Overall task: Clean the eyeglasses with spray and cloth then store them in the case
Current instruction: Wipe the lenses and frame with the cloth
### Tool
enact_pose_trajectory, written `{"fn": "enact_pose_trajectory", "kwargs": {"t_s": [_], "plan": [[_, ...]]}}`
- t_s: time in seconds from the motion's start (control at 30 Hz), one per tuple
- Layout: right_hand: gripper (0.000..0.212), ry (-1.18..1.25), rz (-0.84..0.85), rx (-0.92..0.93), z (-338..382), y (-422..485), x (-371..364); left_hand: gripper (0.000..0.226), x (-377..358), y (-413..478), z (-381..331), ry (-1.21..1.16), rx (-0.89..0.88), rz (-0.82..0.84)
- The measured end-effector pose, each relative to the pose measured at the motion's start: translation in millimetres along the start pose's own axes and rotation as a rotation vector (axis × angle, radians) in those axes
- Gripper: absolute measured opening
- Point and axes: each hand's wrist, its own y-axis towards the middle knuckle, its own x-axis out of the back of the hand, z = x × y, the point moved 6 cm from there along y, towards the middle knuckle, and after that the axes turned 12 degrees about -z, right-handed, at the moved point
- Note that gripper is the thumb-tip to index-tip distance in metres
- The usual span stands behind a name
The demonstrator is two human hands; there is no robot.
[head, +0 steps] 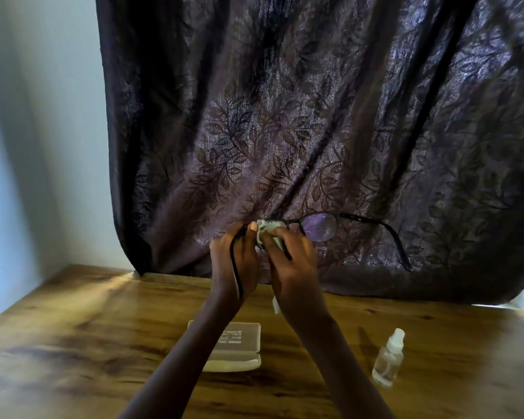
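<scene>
Black-framed eyeglasses (319, 227) are held up above the table, temples unfolded. My left hand (233, 261) grips the frame at its left end, with that temple running down across the palm. My right hand (294, 267) presses a pale green cloth (270, 228) around the left lens; a corner of the cloth hangs below the wrist. The right lens is uncovered. A white glasses case (242, 346) lies open on the table under my forearms. A small clear spray bottle (388, 358) with a white cap stands to the right of it.
The wooden table (73, 343) runs across the lower view. A dark purple leaf-patterned curtain (315, 116) hangs right behind it, reaching the tabletop. A pale wall (37, 131) is on the left.
</scene>
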Motion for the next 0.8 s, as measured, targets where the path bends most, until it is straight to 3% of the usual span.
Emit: {"fn": "enact_pose_trajectory", "kwargs": {"t_s": [0.13, 0.23, 0.5, 0.8], "plan": [[0.029, -0.021, 0.045, 0.142, -7.2, -9.3, 5.6, 0.042, 2.6, -1.0, -2.3, -0.049, 0.080, 0.028], [0.022, 0.035, 0.031, 0.221, -10.1, -8.7, 10.5, 0.036, 0.0, -1.9, -7.4, -0.096, 0.121, 0.121], [0.019, 0.074, -0.013, 0.276, -6.5, -2.4, 16.6, 0.034, 8.6, 11.9, -32.3, 0.051, -0.125, 0.172], [0.019, 0.133, 0.038, 0.203, -6.3, -1.7, 11.8, 0.031, 8.2, 16.3, -20.5, 0.286, -0.146, 0.262]]}}
